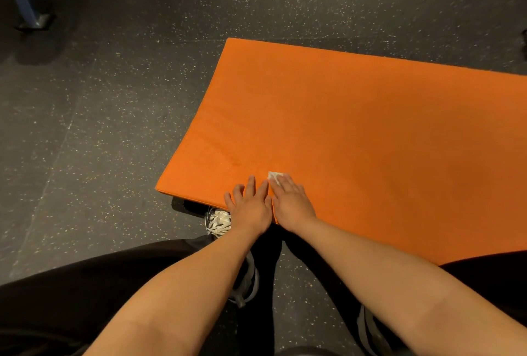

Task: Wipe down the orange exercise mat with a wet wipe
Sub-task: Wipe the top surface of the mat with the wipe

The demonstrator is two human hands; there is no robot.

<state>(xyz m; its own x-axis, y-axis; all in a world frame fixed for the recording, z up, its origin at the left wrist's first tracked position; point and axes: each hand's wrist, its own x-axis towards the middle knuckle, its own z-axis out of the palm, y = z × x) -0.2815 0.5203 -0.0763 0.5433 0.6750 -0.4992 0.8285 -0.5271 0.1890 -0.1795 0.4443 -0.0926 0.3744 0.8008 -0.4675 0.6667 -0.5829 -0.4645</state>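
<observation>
An orange exercise mat lies flat on the dark speckled floor, running off the right edge of the view. My left hand rests flat on the mat's near edge, close to its near left corner, with its fingers straight. Right beside it, my right hand presses a small white wet wipe onto the mat with flat fingers. Only the far tip of the wipe shows beyond the fingertips; the rest is hidden under the hand.
Dark speckled rubber floor surrounds the mat. A shoe with white laces sits at the mat's near edge, under my left wrist. A blue metal equipment leg stands on the floor at the far left.
</observation>
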